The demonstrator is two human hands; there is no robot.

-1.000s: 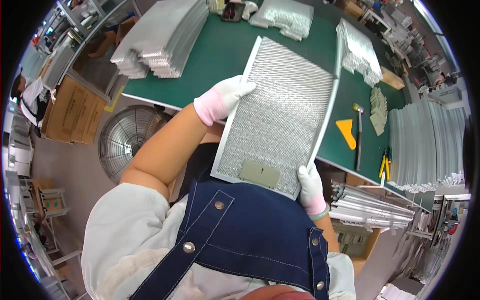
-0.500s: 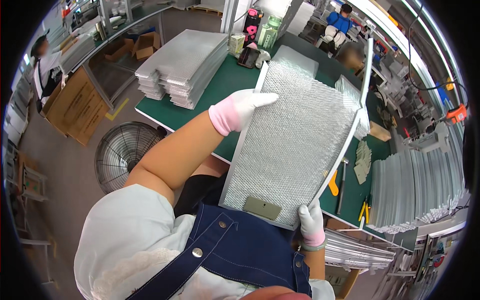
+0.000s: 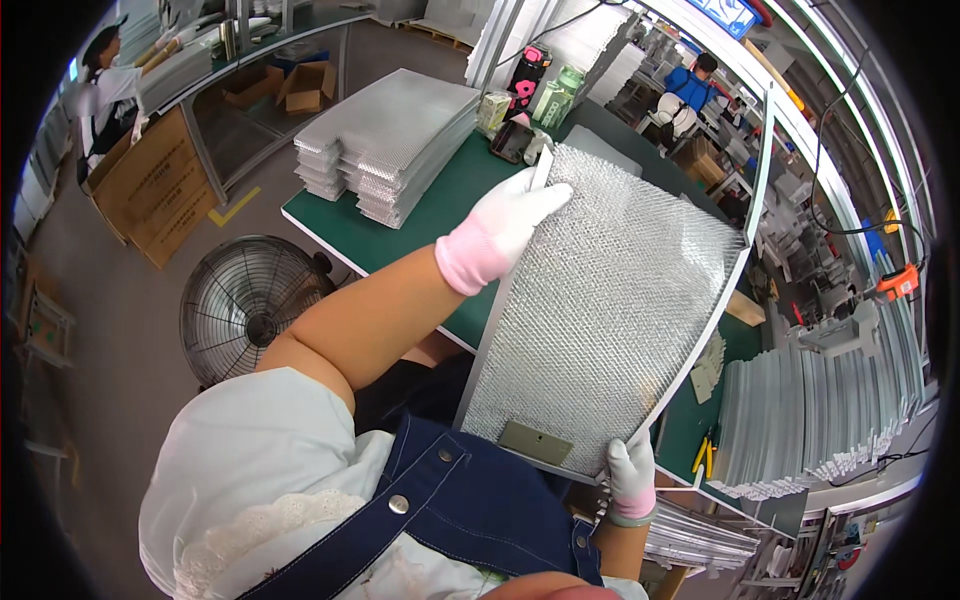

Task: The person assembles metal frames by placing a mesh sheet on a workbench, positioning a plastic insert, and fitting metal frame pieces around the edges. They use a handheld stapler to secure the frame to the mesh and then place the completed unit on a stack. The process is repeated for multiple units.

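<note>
A silvery metal mesh filter panel [image 3: 610, 310] is held up slantwise in front of me, with thin metal frame strips along its sides. My left hand [image 3: 505, 225], in a white glove with a pink cuff, is closed on its left edge near the far corner, thumb lying over the mesh. At the near right corner, my right hand [image 3: 630, 480], gloved alike, grips the frame. One frame strip [image 3: 762, 170] sticks out beyond the far right corner, angled away from the mesh's far edge. Low on the panel sits a small olive-grey plate [image 3: 535, 442].
On the green table [image 3: 345, 222] stands a stack of mesh sheets [image 3: 400, 125]. Many frame strips [image 3: 800, 410] lie at the right, near yellow-handled pliers [image 3: 705, 452] and small plates [image 3: 708, 368]. A floor fan [image 3: 250, 315] stands left. Two other people work farther off.
The panel and both hands have shifted a little right and down in view. The hammer and orange-handled tool are now hidden behind the panel. Both hands keep their hold.
</note>
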